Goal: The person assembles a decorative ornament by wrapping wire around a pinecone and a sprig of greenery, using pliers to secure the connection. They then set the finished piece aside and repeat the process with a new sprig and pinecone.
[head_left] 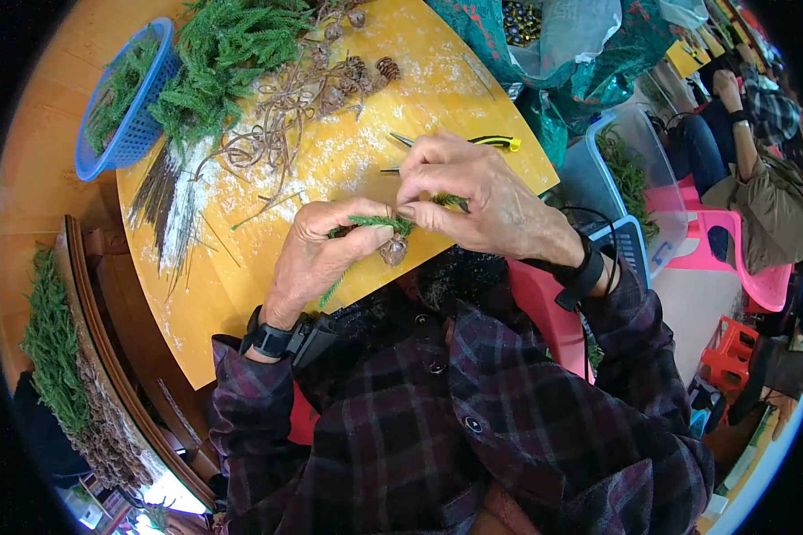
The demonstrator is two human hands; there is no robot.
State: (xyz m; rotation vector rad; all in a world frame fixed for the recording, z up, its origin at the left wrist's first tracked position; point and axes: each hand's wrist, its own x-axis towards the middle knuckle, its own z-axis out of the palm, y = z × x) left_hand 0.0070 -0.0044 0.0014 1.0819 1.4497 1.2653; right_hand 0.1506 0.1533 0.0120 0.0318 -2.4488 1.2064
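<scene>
My left hand [326, 245] is closed, pinching a green artificial pine sprig [375, 221] between thumb and fingers. A small brown pine cone [393, 251] hangs at the sprig, just below the fingertips. My right hand [473, 192] is closed too, its thumb and forefinger pressed together on the sprig right above the cone. The exact spot it grips is partly covered by the fingers. Behind and under my right hand are pliers with black and yellow handles [498, 142]; their metal tips stick out to its left and the rest is hidden.
A yellow table [455, 89] with white flakes holds green sprigs [232, 53], brown stems [268, 125], pine cones [357, 76] and dark wires [165, 205]. A blue basket [143, 98] stands left, green bags [589, 80] and a clear bin [665, 169] right. Another person [758, 205] sits far right.
</scene>
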